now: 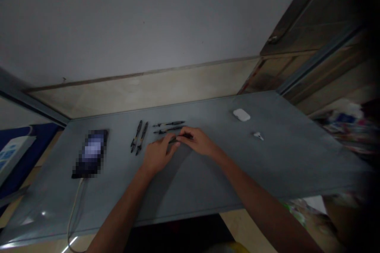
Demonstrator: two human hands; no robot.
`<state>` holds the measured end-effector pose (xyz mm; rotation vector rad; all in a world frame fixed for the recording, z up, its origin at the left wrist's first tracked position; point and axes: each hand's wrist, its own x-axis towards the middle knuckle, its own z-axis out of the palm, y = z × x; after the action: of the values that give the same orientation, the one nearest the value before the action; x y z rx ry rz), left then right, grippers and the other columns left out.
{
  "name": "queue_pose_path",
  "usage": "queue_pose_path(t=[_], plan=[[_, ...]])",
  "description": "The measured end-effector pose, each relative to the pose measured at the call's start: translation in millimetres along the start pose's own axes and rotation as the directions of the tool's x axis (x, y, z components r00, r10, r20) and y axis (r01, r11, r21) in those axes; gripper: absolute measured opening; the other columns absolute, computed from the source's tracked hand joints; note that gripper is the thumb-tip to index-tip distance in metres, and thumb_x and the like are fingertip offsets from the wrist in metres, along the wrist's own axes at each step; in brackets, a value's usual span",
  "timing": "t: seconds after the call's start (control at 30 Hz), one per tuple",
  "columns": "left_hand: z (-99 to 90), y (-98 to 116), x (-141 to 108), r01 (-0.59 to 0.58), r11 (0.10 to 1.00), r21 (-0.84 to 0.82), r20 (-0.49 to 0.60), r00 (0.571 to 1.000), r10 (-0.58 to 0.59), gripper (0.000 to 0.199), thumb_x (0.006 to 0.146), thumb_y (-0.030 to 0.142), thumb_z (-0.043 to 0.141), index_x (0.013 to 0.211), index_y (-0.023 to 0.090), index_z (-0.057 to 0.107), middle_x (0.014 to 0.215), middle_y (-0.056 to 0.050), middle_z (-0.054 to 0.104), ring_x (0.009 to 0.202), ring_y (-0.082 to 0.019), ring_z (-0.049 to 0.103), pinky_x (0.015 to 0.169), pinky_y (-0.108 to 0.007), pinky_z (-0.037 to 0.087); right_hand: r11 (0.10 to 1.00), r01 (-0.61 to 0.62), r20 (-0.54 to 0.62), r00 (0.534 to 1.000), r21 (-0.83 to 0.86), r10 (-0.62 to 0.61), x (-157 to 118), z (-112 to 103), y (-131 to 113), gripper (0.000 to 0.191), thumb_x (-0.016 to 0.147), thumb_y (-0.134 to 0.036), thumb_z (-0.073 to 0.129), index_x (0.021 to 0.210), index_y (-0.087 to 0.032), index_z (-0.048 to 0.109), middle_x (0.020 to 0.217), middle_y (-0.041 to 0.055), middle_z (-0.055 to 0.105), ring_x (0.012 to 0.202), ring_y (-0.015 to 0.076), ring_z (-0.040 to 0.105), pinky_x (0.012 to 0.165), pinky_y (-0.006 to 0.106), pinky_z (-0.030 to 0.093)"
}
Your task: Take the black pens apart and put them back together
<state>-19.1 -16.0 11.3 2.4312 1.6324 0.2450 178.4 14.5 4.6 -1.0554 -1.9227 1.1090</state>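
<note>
Above the grey tabletop (pixel 282 166), the right hand (pixel 197 142) pinches a black pen (pixel 181 138) lying crosswise, long axis left to right, while the curled left hand (pixel 158 154) touches its left end.

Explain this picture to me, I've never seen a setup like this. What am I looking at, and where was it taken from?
There's no machine here, just a person's two bare hands. The picture comes from a camera worn on the person's head, looking forward and down. The left hand and right hand meet on a dark pen, which sits between them. On the grey tabletop lie four more pens, a blurred phone with a white cable, a white earbud case and a single earbud.
</note>
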Motion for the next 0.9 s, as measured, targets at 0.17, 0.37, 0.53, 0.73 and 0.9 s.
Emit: queue_pose_path(t=[0.17,0.37,0.53,0.73,0.9], plan=[[5.5,-3.0,-1.2,-0.034,0.997,0.076,0.005,0.999,0.034,0.042,0.104,0.048,0.034,0.133,0.029,0.057,0.099,-0.005,0.076,0.079,-0.022,0.073,0.066,-0.028,0.051,0.991,-0.007,-0.004,1.0,-0.13,0.007,-1.0,3.1,-2.7,0.04,0.096,-0.04,0.052,0.063,-0.018,0.054,0.057,-0.0047,0.04,0.056,0.0106,0.04,0.055,0.025,0.026],[11.0,0.1,-3.7,-0.018,0.993,0.115,0.034,0.999,0.014,0.042,0.105,0.042,0.032,0.131,0.027,0.061,0.101,-0.007,0.076,0.075,-0.02,0.072,0.063,-0.026,0.047,0.989,-0.074,-0.059,0.996,-0.125,0.067,-1.1,13.0,-0.5,0.048,0.098,-0.04,0.046,0.055,-0.018,0.049,0.055,-0.0047,0.034,0.054,0.0095,0.034,0.053,0.025,0.022],[6.1,-2.0,-2.4,0.038,0.994,0.098,0.053,0.998,-0.043,0.041,0.106,0.04,0.031,0.126,0.023,0.063,0.092,-0.009,0.076,0.072,-0.022,0.071,0.064,-0.027,0.046,0.997,-0.068,-0.075,0.995,-0.021,0.066,-3.1,12.4,1.9,0.043,0.095,-0.048,0.052,0.064,-0.018,0.056,0.058,-0.0048,0.039,0.057,0.0102,0.038,0.053,0.023,0.027],[1.1,-10.5,-0.7,0.106,0.987,0.124,-0.054,0.993,-0.1,0.043,0.105,0.039,0.03,0.127,0.021,0.062,0.082,-0.009,0.076,0.067,-0.022,0.07,0.057,-0.027,0.041,0.98,-0.012,-0.078,0.997,0.198,0.027,-5.4,6.2,10.5,0.032,0.091,-0.051,0.06,0.097,-0.019,0.062,0.067,-0.0054,0.045,0.06,0.0111,0.043,0.057,0.023,0.034],[6.7,-8.5,-1.6,0.057,0.991,0.117,0.004,0.998,-0.057,0.041,0.105,0.039,0.03,0.121,0.022,0.064,0.079,-0.007,0.075,0.066,-0.022,0.07,0.055,-0.026,0.039,0.984,-0.005,-0.038,0.999,0.18,0.012,-5.0,5.9,9.0,0.032,0.092,-0.05,0.06,0.101,-0.02,0.063,0.072,-0.004,0.05,0.064,0.0116,0.047,0.058,0.023,0.036]])
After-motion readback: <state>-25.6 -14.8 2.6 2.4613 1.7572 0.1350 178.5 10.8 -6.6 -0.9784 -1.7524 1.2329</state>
